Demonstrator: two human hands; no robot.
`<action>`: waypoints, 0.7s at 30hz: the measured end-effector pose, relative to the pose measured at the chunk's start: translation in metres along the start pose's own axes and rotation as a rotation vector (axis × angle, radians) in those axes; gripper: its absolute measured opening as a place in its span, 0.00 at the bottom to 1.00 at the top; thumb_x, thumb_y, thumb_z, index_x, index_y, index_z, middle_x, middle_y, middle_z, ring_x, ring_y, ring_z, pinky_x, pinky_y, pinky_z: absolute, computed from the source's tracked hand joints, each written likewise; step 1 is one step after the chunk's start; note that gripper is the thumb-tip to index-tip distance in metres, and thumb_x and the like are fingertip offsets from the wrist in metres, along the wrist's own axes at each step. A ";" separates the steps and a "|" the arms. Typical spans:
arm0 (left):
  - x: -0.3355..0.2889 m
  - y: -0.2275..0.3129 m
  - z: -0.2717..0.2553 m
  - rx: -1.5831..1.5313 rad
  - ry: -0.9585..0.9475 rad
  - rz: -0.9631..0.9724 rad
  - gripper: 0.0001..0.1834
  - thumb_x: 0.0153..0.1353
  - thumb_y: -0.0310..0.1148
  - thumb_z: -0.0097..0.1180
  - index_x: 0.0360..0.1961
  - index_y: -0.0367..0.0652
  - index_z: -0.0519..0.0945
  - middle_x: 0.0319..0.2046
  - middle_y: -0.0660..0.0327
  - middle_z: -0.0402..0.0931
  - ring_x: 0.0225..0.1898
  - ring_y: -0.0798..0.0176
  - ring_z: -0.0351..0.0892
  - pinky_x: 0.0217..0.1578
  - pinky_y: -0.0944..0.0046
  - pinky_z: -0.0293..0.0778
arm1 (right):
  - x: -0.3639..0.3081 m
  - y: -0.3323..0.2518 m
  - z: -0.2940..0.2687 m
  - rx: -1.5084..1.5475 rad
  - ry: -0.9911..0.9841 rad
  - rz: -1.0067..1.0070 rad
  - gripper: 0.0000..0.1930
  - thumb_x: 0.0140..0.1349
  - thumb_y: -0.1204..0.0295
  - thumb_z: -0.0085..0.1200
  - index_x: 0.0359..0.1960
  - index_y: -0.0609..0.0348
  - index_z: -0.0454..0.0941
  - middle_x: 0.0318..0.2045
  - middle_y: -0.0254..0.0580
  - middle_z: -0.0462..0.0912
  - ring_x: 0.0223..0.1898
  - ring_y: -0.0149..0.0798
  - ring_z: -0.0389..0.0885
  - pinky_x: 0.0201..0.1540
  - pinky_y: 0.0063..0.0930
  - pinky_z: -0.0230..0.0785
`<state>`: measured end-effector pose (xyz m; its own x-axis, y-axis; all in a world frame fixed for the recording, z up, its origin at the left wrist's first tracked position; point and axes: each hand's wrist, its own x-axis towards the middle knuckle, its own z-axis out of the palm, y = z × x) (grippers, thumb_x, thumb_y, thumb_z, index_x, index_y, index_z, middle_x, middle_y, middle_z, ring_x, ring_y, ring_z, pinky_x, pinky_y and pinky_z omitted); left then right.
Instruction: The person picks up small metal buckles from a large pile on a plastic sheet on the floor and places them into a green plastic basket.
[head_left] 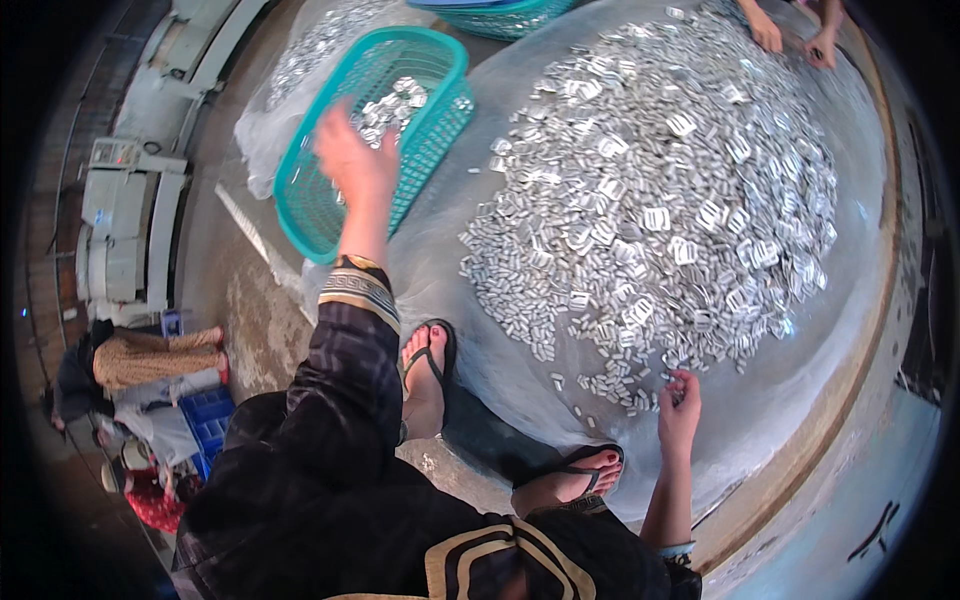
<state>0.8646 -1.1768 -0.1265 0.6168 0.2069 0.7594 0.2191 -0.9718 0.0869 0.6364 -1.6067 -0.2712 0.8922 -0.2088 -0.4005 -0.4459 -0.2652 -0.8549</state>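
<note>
My left hand (362, 160) hovers over the near part of a teal plastic basket (300, 190), smeared by motion, its fingers apart and nothing seen in them. Inside the basket lies a small heap of silvery metal pieces (405, 100), some shaped like slotted buckles. At the near edge of a wide pile of similar metal pieces (640, 200) is my right hand (680, 405), fingers curled in and the tips close together. Whatever they may hold is too small to make out. The pile mixes small oblong slugs with larger slotted buckle pieces and rests on a clear plastic sheet (540, 385).
Another person's hands (790, 40) touch the pile's far right edge. More baskets (500, 15) stand at the back, beside a second plastic sheet with metal bits (325, 45). Machines (125, 215), people (150, 360) and a blue crate (207, 425) are at left. My sandalled feet (425, 375) flank the sheet's near edge.
</note>
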 end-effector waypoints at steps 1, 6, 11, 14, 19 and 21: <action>-0.023 0.010 0.016 -0.252 -0.256 -0.062 0.26 0.45 0.36 0.67 0.46 0.42 0.75 0.41 0.50 0.76 0.47 0.48 0.73 0.49 0.54 0.68 | 0.000 -0.007 0.003 -0.080 0.017 -0.027 0.14 0.51 0.82 0.54 0.41 0.59 0.72 0.29 0.36 0.74 0.31 0.29 0.72 0.31 0.21 0.65; -0.151 0.107 0.052 -0.566 -0.851 -0.097 0.39 0.46 0.51 0.65 0.59 0.52 0.66 0.63 0.49 0.55 0.60 0.42 0.59 0.57 0.48 0.61 | 0.004 -0.026 0.008 -0.367 0.195 -0.377 0.20 0.47 0.87 0.54 0.44 0.60 0.72 0.43 0.47 0.72 0.40 0.40 0.76 0.33 0.31 0.73; -0.184 0.148 -0.026 -0.557 -1.216 0.175 0.38 0.45 0.47 0.65 0.58 0.54 0.67 0.57 0.54 0.63 0.58 0.45 0.62 0.55 0.53 0.63 | 0.001 -0.023 -0.007 0.096 0.198 0.146 0.14 0.51 0.84 0.56 0.42 0.64 0.74 0.38 0.43 0.77 0.24 0.31 0.78 0.24 0.23 0.70; -0.194 0.140 -0.047 -0.874 -1.393 0.345 0.35 0.46 0.45 0.66 0.57 0.53 0.69 0.53 0.55 0.68 0.54 0.48 0.67 0.53 0.55 0.66 | 0.007 -0.002 -0.009 0.393 0.210 0.264 0.10 0.55 0.78 0.56 0.40 0.66 0.75 0.27 0.39 0.80 0.23 0.26 0.75 0.24 0.19 0.66; -0.187 0.142 -0.031 -0.976 -1.186 -0.102 0.23 0.52 0.34 0.64 0.51 0.47 0.75 0.38 0.61 0.78 0.29 0.66 0.77 0.29 0.68 0.73 | 0.004 0.000 -0.014 0.269 0.258 0.209 0.11 0.54 0.72 0.58 0.38 0.62 0.77 0.26 0.37 0.80 0.23 0.27 0.74 0.26 0.22 0.66; -0.189 0.139 -0.017 -0.801 -1.228 -0.079 0.15 0.54 0.31 0.62 0.43 0.44 0.79 0.33 0.61 0.79 0.28 0.66 0.77 0.29 0.67 0.73 | 0.006 -0.001 -0.012 -0.084 0.267 -0.021 0.11 0.53 0.72 0.59 0.38 0.61 0.78 0.26 0.37 0.81 0.22 0.28 0.74 0.26 0.24 0.66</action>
<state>0.7653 -1.3533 -0.2473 0.9548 -0.1730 -0.2415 0.0654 -0.6706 0.7389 0.6415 -1.6190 -0.2685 0.8555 -0.4399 -0.2730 -0.4423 -0.3467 -0.8272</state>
